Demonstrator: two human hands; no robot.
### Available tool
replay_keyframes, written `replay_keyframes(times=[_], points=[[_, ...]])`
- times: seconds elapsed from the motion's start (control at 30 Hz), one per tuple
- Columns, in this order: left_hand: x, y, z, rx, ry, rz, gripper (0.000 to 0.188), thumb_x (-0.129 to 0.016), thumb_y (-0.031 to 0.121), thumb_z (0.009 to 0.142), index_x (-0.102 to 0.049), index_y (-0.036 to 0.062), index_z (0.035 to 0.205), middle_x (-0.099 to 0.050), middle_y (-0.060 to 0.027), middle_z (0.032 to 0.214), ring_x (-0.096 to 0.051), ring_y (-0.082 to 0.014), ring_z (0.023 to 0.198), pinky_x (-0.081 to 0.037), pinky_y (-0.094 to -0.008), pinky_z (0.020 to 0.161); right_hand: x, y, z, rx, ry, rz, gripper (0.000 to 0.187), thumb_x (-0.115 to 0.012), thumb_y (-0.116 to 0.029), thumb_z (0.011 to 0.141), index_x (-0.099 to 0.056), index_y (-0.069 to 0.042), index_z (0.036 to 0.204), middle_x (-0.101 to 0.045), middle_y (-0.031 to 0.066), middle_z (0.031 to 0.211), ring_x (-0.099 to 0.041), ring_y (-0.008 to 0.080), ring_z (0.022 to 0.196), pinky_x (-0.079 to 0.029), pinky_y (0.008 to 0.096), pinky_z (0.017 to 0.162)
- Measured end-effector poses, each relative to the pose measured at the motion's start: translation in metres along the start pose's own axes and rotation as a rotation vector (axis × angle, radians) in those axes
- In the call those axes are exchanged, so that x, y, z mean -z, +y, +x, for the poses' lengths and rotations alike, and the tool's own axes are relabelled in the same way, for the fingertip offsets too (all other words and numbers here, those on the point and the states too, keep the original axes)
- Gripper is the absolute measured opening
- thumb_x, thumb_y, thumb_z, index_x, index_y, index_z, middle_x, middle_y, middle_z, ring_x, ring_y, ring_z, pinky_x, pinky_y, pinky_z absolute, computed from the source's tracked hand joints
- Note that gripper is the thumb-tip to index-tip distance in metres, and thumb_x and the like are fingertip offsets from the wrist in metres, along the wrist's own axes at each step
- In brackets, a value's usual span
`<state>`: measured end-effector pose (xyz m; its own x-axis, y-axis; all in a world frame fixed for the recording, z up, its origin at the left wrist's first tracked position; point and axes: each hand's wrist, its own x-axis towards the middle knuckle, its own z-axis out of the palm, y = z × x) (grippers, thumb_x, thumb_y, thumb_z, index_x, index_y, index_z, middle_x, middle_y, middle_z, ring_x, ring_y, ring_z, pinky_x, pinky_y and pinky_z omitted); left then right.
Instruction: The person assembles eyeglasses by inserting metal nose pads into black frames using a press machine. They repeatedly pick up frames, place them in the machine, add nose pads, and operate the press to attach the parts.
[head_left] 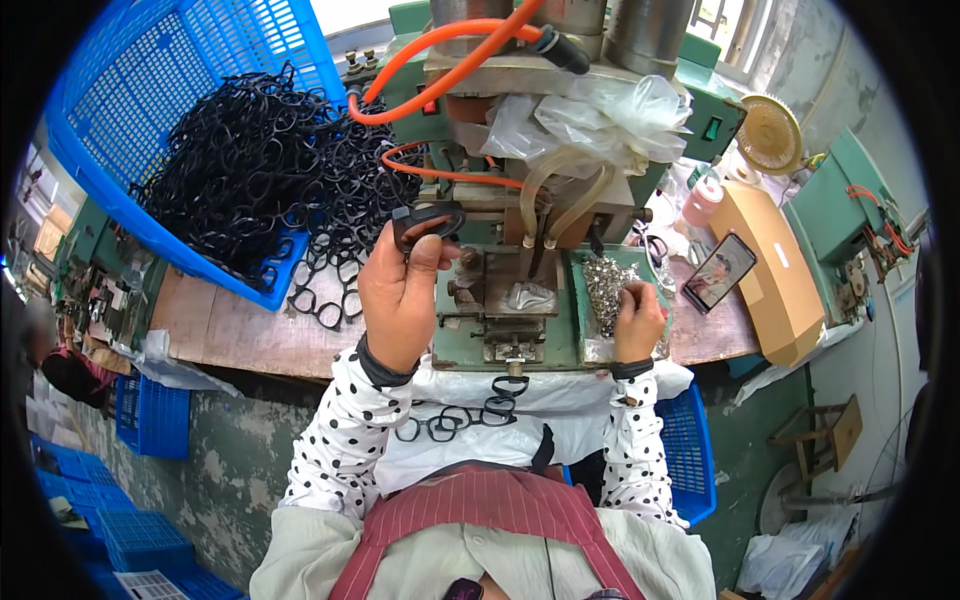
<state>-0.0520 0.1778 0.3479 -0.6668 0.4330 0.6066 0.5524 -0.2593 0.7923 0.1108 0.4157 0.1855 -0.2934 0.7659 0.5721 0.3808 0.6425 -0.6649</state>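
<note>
My left hand (402, 290) is raised left of the machine, its thumb and fingers closed round a black glasses frame (430, 222). Over the tray (598, 350) of small shiny metal parts (606, 285), my right hand (638, 322) has its fingers pinched together. Whatever sits between those fingertips is too small or hidden to make out. Between the hands stands the green bench machine (455, 350), with a metal fixture (515, 330) low at its front. Two clear tubes (580, 215) run down toward its work point. More black glasses frames (440, 425) lie on white cloth over my lap.
A tilted blue crate (120, 200) at the left spills a heap of black frames (250, 170) onto the table. Orange hoses (440, 45) loop across the machine. To the right are a phone (720, 272), a cardboard box (775, 290) and a wooden stool (825, 435).
</note>
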Motion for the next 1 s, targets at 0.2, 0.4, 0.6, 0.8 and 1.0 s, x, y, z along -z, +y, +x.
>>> replay_keyframes(times=[0.2, 0.4, 0.6, 0.8, 1.0], points=[[-0.001, 0.000, 0.000, -0.012, 0.003, 0.006, 0.024, -0.052, 0.019, 0.100, -0.059, -0.0006, 0.112, -0.065, -0.0055, 0.088, -0.061, -0.0109, 0.077, -0.049, -0.0245, 0.070, 0.003, -0.034, 0.012, -0.266, -0.032, 0.503, 0.012, -0.068, -0.002, 0.083, -0.072, 0.001, 0.093, -0.071, 0.0066, 0.085, -0.063, 0.0095, 0.077, -0.049, 0.0223, 0.071], [-0.004, -0.004, -0.004, -0.004, 0.032, 0.045, 0.025, -0.052, 0.019, 0.100, -0.058, -0.0015, 0.112, -0.065, -0.0073, 0.089, -0.061, -0.0116, 0.076, -0.049, -0.0248, 0.070, 0.001, -0.104, -0.003, -0.081, -0.079, 0.601, 0.012, -0.065, 0.002, 0.082, -0.069, 0.000, 0.093, -0.068, 0.0094, 0.084, -0.064, 0.0192, 0.078, -0.050, 0.0291, 0.072], [-0.006, 0.002, -0.003, -0.064, 0.084, 0.127, 0.025, -0.051, 0.018, 0.100, -0.059, -0.0026, 0.111, -0.066, -0.0073, 0.082, -0.062, -0.0114, 0.074, -0.049, -0.0241, 0.068, 0.003, -0.133, -0.016, 0.248, -0.059, 0.436, 0.012, -0.067, 0.002, 0.078, -0.069, -0.004, 0.089, -0.063, 0.0097, 0.084, -0.057, 0.0267, 0.083, -0.044, 0.0352, 0.075], [-0.007, 0.000, 0.002, -0.028, 0.072, 0.070, 0.024, -0.051, 0.017, 0.100, -0.060, -0.0026, 0.110, -0.066, -0.0066, 0.081, -0.062, -0.0106, 0.073, -0.049, -0.0234, 0.067, 0.003, -0.144, -0.020, 0.207, -0.030, 0.323, 0.020, -0.069, -0.002, 0.076, -0.062, -0.003, 0.095, -0.061, 0.0094, 0.085, -0.055, 0.0287, 0.083, -0.036, 0.0397, 0.083], [-0.002, 0.001, 0.002, -0.005, 0.059, 0.053, 0.024, -0.051, 0.017, 0.100, -0.059, -0.0026, 0.111, -0.066, -0.0064, 0.082, -0.062, -0.0104, 0.074, -0.050, -0.0233, 0.068, -0.014, -0.148, -0.025, 0.077, -0.015, 0.569, 0.030, -0.072, -0.001, 0.077, -0.055, 0.000, 0.101, -0.058, 0.0118, 0.087, -0.058, 0.0258, 0.080, -0.044, 0.0365, 0.077]])
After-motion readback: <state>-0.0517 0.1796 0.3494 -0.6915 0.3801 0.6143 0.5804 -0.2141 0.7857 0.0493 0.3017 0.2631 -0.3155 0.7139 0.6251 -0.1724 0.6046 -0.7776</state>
